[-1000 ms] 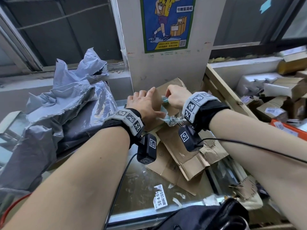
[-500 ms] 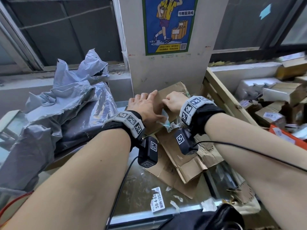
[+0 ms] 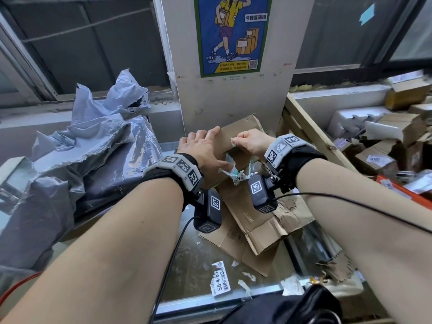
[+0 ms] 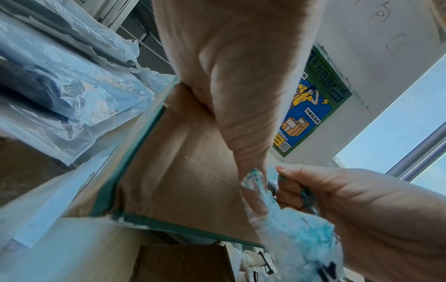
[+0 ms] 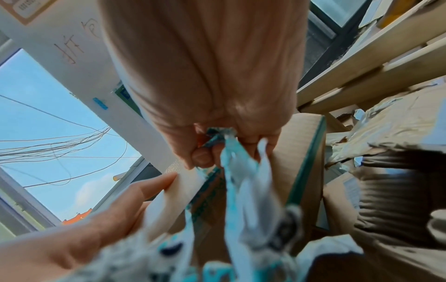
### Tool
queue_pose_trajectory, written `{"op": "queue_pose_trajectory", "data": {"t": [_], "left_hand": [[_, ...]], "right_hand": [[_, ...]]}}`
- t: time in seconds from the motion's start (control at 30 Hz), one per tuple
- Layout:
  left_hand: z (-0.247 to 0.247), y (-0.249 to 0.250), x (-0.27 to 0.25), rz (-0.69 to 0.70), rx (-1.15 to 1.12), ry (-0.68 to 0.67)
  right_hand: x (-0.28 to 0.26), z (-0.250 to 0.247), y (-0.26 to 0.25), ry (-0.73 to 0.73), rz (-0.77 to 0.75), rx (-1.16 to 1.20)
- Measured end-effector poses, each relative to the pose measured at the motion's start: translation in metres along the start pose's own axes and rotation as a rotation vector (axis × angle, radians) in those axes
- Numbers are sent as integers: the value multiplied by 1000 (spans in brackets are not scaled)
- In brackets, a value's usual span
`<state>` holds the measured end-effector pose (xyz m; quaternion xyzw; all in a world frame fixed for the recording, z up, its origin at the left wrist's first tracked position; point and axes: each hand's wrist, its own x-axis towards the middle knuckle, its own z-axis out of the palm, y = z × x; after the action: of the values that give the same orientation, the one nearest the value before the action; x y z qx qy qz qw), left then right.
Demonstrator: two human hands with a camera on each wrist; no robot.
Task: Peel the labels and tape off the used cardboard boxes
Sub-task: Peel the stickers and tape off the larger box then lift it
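Note:
A brown cardboard box [image 3: 240, 128] edged with teal tape leans against the white pillar. My left hand [image 3: 205, 148] lies flat on its face with fingers straight, holding it down; the left wrist view shows the box [image 4: 183, 162] under the palm. My right hand [image 3: 250, 141] is curled just right of it and pinches a strip of clear teal-printed tape [image 3: 236, 173], whose crumpled end hangs between my wrists. In the right wrist view the right hand [image 5: 217, 145] grips the tape [image 5: 241, 171], which trails blurred toward the camera beside the box edge [image 5: 306, 152].
Crumpled grey plastic mailers [image 3: 81, 148] pile up at the left. Flattened cardboard [image 3: 257, 228] lies on the glass tabletop [image 3: 187, 277], with a stuck label [image 3: 221, 280] near its front edge. A wooden frame [image 3: 311, 134] and stacked parcels [image 3: 385, 141] fill the right.
My right hand dropped onto the box beside my left hand, then drew back slightly right, stretching a thin strand of tape. The left hand stayed pressed on the box.

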<state>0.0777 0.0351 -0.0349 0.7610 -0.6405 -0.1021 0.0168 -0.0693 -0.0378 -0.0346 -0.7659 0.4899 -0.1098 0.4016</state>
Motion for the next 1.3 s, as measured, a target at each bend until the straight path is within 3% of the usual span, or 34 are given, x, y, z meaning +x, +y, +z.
{"op": "queue_pose_trajectory", "data": {"t": [0.7, 0.87, 1.0, 1.17, 1.3], "left_hand": [[1, 4, -4, 4, 7, -10], [2, 2, -5, -25, 24, 11], [5, 4, -5, -35, 42, 32], [8, 5, -7, -53, 47, 73], [11, 7, -8, -60, 61, 99]], "right_hand": [[-18, -2, 16, 29, -12, 689], [-17, -10, 2, 96, 68, 299], [-17, -15, -4, 24, 249, 264], [-21, -10, -16, 14, 172, -236], [-24, 3, -19, -26, 193, -352]]}}
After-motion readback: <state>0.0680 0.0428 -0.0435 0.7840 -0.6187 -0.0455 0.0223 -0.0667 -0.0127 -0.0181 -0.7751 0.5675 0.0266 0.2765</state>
